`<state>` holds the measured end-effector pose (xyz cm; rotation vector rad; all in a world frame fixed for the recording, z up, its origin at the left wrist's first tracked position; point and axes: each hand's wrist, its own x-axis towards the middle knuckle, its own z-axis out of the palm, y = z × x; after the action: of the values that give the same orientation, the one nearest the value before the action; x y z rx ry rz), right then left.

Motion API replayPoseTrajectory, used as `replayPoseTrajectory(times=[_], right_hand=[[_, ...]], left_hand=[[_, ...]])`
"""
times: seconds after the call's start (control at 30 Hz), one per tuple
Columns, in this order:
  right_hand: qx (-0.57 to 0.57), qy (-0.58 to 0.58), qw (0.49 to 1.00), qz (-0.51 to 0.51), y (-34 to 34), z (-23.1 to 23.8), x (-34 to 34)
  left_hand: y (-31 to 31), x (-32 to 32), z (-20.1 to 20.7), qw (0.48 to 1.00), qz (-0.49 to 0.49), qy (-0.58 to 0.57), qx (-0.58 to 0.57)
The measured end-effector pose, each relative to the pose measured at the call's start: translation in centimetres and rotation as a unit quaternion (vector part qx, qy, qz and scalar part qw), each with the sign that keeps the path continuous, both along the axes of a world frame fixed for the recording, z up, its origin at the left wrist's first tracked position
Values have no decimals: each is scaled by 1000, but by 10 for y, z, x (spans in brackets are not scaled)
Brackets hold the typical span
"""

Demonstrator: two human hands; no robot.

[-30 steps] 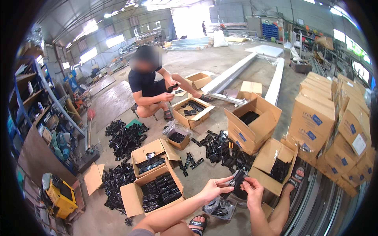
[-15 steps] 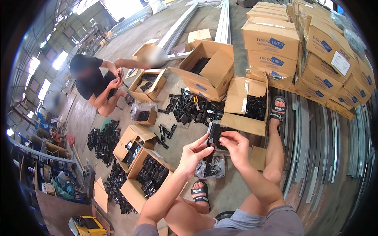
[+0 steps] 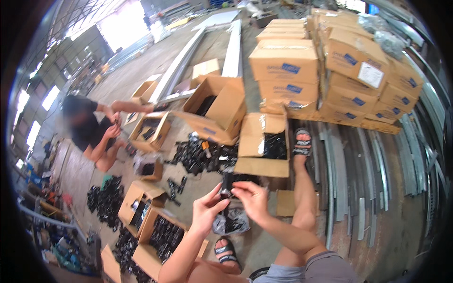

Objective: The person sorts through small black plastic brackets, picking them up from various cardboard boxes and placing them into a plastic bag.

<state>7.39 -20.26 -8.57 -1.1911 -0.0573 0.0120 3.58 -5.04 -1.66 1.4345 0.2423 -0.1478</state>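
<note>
In front of me my left hand [image 3: 207, 207] is closed round a narrow black oblong part [image 3: 227, 180], thumb and fingers pinching its lower end. My right hand [image 3: 252, 198] pinches at the right side of the same part; whether the fingertips hold some smaller piece is too small to tell. Just below both hands, a small container lined with clear plastic [image 3: 231, 226] holds dark pieces. Beyond the hands lies a heap of similar black parts [image 3: 193, 153] on the floor, beside an open carton [image 3: 262, 162] holding black pieces.
Open cartons [image 3: 153, 250] of black parts stand at my left, near another pile [image 3: 106, 198]. A co-worker [image 3: 92, 127] sits at the far left, hands together. Stacked cartons [image 3: 288, 61] stand on a pallet at the back right. Long metal strips [image 3: 339, 184] lie along the right.
The view has turned to the right and up, so the scene sits farther left and lower. Both hands remain on the black part, in nearly the same pose.
</note>
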Motion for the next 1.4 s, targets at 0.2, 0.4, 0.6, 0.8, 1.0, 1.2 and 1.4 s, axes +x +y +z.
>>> replayPoseTrajectory(times=[0.2, 0.4, 0.6, 0.8, 1.0, 1.2, 1.4], right_hand=[[39, -5, 999, -13, 4, -9, 1], [27, -21, 998, -45, 6, -12, -3], [-80, -114, 985, -104, 7, -11, -4], [-57, -94, 988, -111, 11, -16, -4], [-48, -52, 994, -88, 8, -2, -7], [-148, -95, 979, -103, 10, -4, -5], [-254, -144, 953, -81, -3, 5, -4]], left_hand=[[-4, 0, -4, 1000, 19, -11, -13], [-10, -1, -5, 999, 17, -31, -2], [-7, -2, -5, 999, 19, -11, -37], [-7, -1, -9, 996, 25, 13, -87], [-9, -2, -6, 997, 34, 8, -63], [-7, -3, -8, 997, 38, -13, -60], [-12, -2, -11, 999, 11, -38, -20]])
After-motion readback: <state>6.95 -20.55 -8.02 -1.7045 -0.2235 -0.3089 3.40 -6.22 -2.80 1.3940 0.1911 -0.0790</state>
